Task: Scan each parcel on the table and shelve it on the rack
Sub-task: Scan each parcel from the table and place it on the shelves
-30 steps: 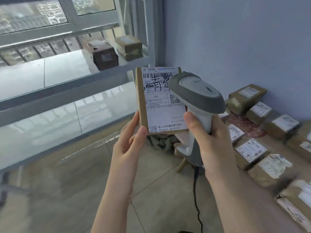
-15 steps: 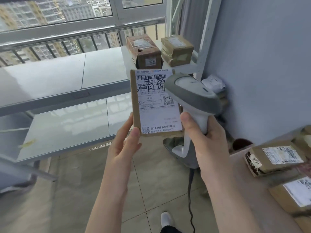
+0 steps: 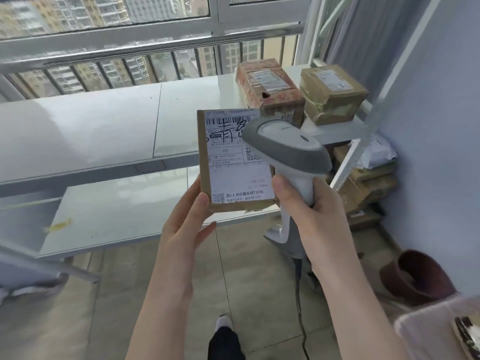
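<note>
A flat brown parcel with a white shipping label stands upright in front of me. My left hand holds it by its lower left corner, thumb on the front. My right hand grips the handle of a grey and white barcode scanner, whose head overlaps the label's right side. The scanner's black cable hangs to the floor. The white metal rack lies just behind the parcel. Two taped cardboard boxes, a reddish box and a brown box, sit at the right end of its upper shelf.
The rack's lower shelf shows a yellow scrap at its left. More parcels are stacked low at the right by the blue wall. A window with railings is behind the rack. A table corner shows bottom right, a dark brown object beside it.
My view has turned left, away from the parcel-covered table and closer to the rack. Both hands keep the parcel and scanner together in the same hold.
</note>
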